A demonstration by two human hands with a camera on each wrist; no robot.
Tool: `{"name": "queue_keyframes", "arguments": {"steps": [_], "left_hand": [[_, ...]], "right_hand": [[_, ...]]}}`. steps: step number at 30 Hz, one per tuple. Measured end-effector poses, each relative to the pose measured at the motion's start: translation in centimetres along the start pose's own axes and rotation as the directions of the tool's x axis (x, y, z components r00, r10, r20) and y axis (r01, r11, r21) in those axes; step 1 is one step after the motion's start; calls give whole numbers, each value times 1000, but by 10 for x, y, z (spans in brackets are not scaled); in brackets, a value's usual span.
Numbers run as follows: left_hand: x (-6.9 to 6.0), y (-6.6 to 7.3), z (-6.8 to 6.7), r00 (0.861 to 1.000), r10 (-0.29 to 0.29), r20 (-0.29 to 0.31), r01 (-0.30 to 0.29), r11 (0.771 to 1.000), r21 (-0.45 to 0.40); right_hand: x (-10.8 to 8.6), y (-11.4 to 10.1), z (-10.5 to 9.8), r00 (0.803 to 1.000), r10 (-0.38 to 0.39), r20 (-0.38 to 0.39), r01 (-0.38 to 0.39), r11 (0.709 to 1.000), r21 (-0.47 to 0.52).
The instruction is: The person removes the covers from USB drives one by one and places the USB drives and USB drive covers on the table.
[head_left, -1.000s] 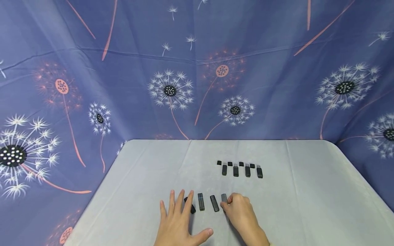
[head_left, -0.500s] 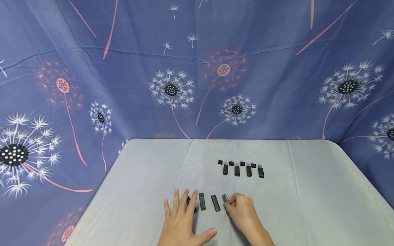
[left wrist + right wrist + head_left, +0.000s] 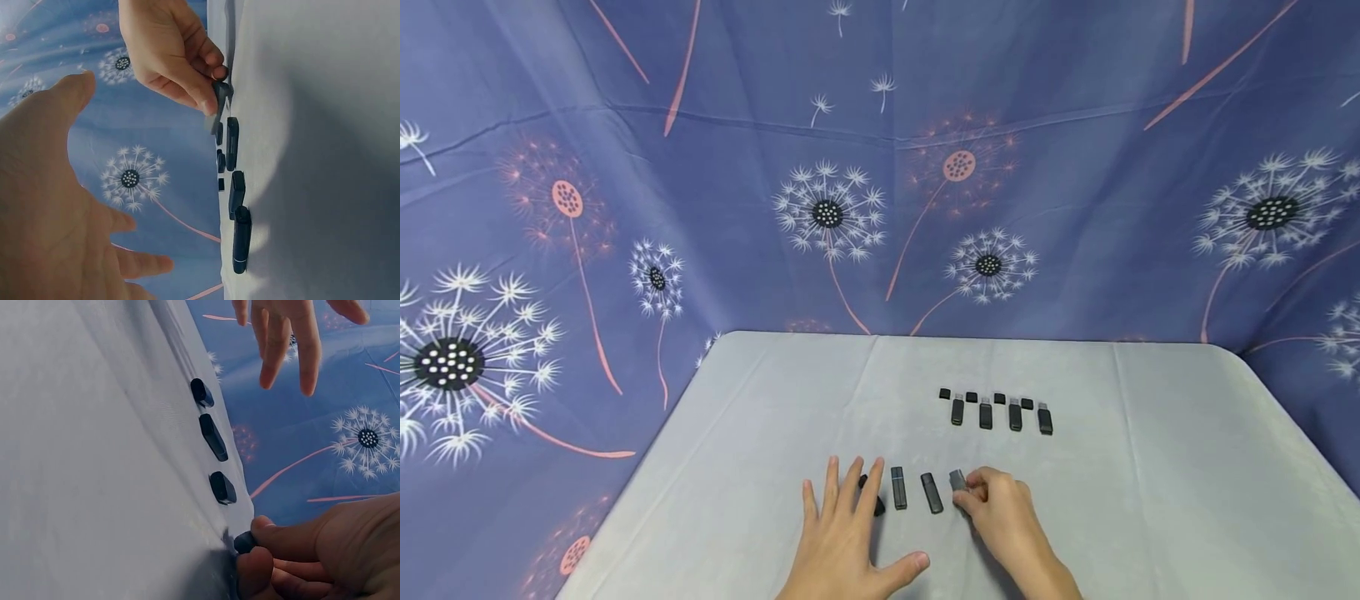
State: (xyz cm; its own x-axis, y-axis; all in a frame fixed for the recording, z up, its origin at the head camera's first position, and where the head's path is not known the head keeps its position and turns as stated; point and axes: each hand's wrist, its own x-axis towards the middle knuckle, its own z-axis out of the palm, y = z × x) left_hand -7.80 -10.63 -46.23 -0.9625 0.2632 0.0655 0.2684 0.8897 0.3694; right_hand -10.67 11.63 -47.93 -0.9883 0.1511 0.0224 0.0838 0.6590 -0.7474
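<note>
My right hand (image 3: 1009, 517) pinches a dark grey USB stick (image 3: 957, 479) between thumb and fingers, at the right end of a front row. In the left wrist view that stick (image 3: 220, 99) is tilted, its lower end pale; in the right wrist view the fingers cover much of it. My left hand (image 3: 846, 537) is spread flat over the left end of the row, fingers straight. Under its index finger lies a black USB stick (image 3: 879, 506), partly hidden. Two more USB sticks, one with a thin band (image 3: 898, 487) and a plain one (image 3: 932, 493), lie between the hands.
Farther back, several black USB sticks (image 3: 986, 415) lie in a row with their metal plugs bare. Small black caps (image 3: 945, 393) lie just behind them. A pale cloth covers the table (image 3: 1187, 467); a blue dandelion-print curtain (image 3: 1075, 167) hangs behind it.
The head view has shifted slightly. My right hand still pinches the grey USB stick, whose far end now leans more to the left. My left hand stays spread over the leftmost stick.
</note>
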Motion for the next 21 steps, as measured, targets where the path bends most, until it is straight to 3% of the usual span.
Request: {"name": "queue_keyframes", "arguments": {"steps": [13, 21], "left_hand": [[7, -2, -5, 999, 49, 21, -47, 997, -62], [7, -3, -8, 998, 65, 16, -63, 994, -90]], "right_hand": [[-8, -5, -23, 995, 71, 69, -78, 991, 108], [-13, -12, -36, 996, 34, 78, -38, 998, 46]]}}
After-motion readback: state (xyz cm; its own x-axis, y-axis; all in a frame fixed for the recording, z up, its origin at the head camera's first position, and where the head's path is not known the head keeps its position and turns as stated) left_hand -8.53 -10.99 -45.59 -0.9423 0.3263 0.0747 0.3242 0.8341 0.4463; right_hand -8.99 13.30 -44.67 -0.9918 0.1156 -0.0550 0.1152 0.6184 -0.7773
